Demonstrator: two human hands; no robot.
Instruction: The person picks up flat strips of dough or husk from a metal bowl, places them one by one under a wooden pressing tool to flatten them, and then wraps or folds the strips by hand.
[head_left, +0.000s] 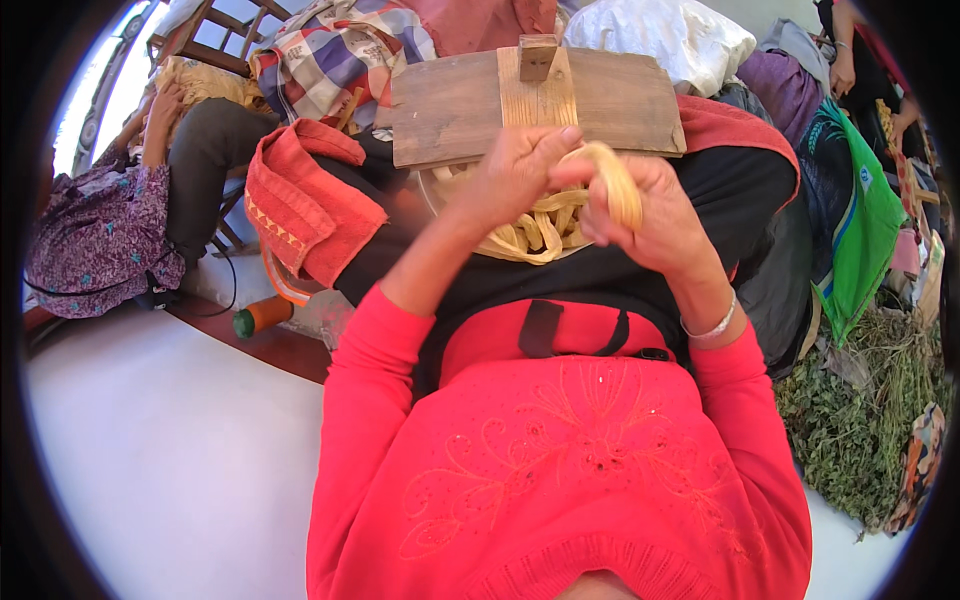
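A looped hank of pale yellow strands (622, 192) is held up over my lap. My right hand (660, 215) is closed around it, with the loop curving over the fingers. My left hand (515, 178) meets it at the loop's left end, thumb on top and fingers curled; the fingertips are partly hidden. Below both hands, a bowl (428, 190) on my lap holds more coiled yellow strands (540, 235). A wooden board (440, 108) lies across the far side of the bowl. On it is a paler crosspiece with an upright wooden block (538, 60).
A red towel (310, 205) drapes over my left knee. An orange and green cylinder (262, 317) lies at the left. Dried green plants (860, 420) are heaped at the right below a green bag (865, 235). Other people sit at the far left and far right. A white sack (665, 40) lies behind.
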